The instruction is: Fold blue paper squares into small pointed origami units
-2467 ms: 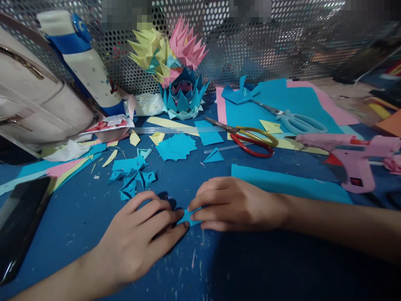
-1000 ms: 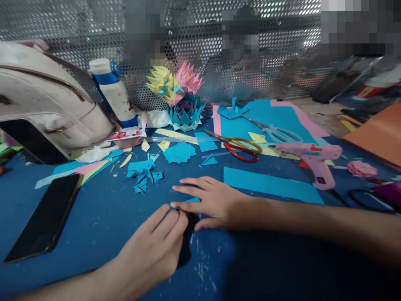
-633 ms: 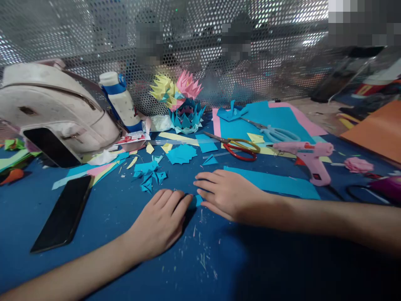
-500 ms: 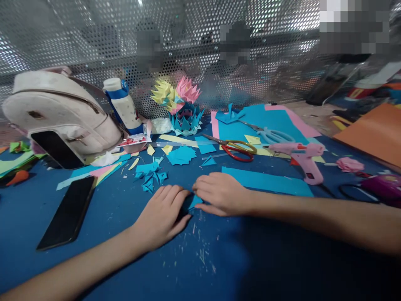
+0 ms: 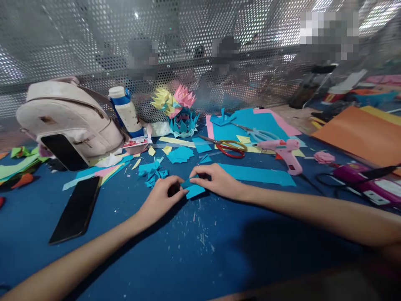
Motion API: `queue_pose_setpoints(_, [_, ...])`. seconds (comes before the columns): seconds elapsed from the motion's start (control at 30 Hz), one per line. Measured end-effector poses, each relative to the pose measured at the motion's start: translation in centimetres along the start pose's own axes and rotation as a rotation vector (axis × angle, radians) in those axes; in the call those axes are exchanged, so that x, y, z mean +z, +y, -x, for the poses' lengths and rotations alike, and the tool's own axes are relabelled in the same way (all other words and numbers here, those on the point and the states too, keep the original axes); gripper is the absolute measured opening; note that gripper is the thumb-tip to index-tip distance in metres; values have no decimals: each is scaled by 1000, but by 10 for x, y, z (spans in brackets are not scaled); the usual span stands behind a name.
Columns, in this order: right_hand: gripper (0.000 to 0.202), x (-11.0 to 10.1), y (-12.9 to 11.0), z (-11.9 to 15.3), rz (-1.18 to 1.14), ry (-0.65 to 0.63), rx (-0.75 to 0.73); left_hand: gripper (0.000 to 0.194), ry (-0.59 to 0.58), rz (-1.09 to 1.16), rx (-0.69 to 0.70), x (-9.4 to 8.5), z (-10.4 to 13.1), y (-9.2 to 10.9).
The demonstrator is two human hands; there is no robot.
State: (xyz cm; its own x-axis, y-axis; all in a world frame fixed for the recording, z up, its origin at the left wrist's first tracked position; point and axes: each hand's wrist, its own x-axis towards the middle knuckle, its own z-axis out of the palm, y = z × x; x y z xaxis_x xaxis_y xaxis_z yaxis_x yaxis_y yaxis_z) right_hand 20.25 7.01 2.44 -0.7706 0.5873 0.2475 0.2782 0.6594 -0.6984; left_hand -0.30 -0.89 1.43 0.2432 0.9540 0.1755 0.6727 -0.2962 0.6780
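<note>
While red-handled and yellow-handled scissors (image 5: 222,143) and pink glue gun (image 5: 285,151) lie farther back, folded blue pieces (image 5: 152,172) sit just beyond left hand (image 5: 164,195), blue paper strip (image 5: 260,175) beyond right hand (image 5: 217,180) — small blue paper (image 5: 195,192) between the two over counter (image 5: 150,263), each pinching it.

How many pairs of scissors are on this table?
2 in view. Red-and-yellow-handled scissors lie beyond the right hand; light-blue-handled scissors lie partly over the large blue sheet, beyond the pink glue gun. Others may be hidden.
</note>
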Motion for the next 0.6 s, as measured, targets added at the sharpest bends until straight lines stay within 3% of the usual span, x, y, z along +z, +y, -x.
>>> queue_pose_setpoints(0.1, [21, 3, -9, 2, -244, 16, 129, 25, -1, 141, -50, -1, 2, 2])
queue_pose_setpoints(0.23, [26, 6, -9, 3, -409, 48, 162, 26, 25, 304, -88, -3, 4, 2])
queue_pose_setpoints(0.43, [31, 11, 1, -3, -479, 39, 140, 25, 96, 488, -137, -4, 3, -5])
queue_pose_setpoints(0.6, [33, 12, 8, -11, -429, -19, 127, 23, 63, 581, -166, -1, -1, -7])
